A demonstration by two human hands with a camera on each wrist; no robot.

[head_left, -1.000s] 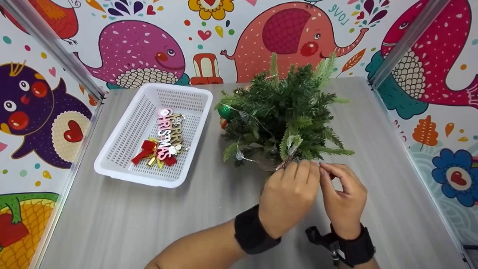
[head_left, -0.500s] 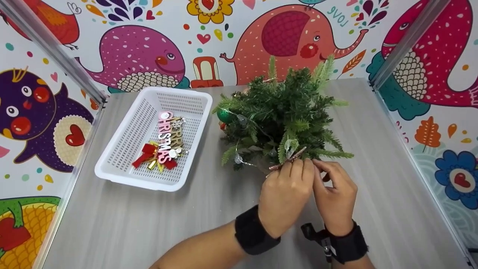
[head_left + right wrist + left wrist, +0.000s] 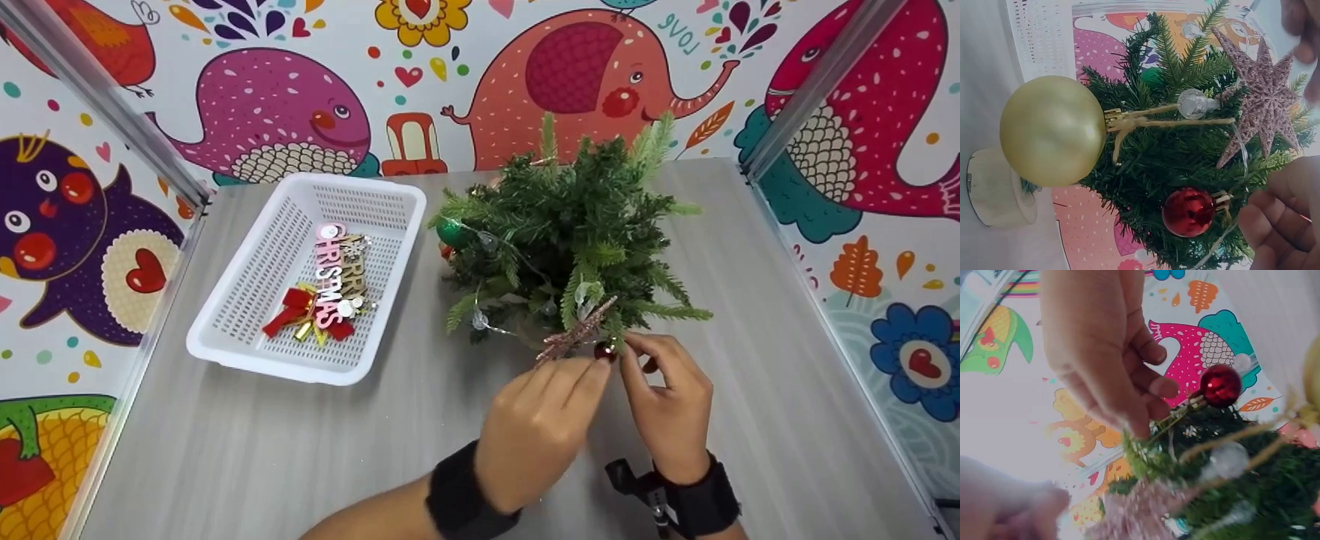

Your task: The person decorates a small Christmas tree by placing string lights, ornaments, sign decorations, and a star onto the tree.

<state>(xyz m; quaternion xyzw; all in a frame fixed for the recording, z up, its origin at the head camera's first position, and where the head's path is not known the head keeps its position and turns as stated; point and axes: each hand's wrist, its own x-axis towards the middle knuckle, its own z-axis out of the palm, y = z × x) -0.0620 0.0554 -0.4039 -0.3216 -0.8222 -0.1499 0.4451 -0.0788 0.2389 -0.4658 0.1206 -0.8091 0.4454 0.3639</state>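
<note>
A small artificial Christmas tree (image 3: 555, 217) stands on the table, hung with baubles and a string of clear bulb lights. My right hand (image 3: 671, 401) is at its front right; thumb and fingers pinch the gold thread (image 3: 1171, 422) of a shiny red bauble (image 3: 1221, 385). That bauble hangs against the green branches. My left hand (image 3: 540, 431) is just left of it, fingers loosely bent and holding nothing, blurred in the left wrist view. Beside these fingers a pink glitter star (image 3: 1264, 98) sits on the branches. A large matte gold bauble (image 3: 1053, 129) hangs by twine.
Left of the tree a white perforated basket (image 3: 202, 341) holds a Merry Christmas sign (image 3: 330, 277) and a red bow (image 3: 296, 304) with gold trim. A green bauble (image 3: 450, 231) hangs at the tree's left. Printed panels wall the table's back and sides.
My left hand has drawn back and left, away from my right fingers, uncovering the red bauble and more of the star. My right hand has shifted slightly left and stays at the branches.
</note>
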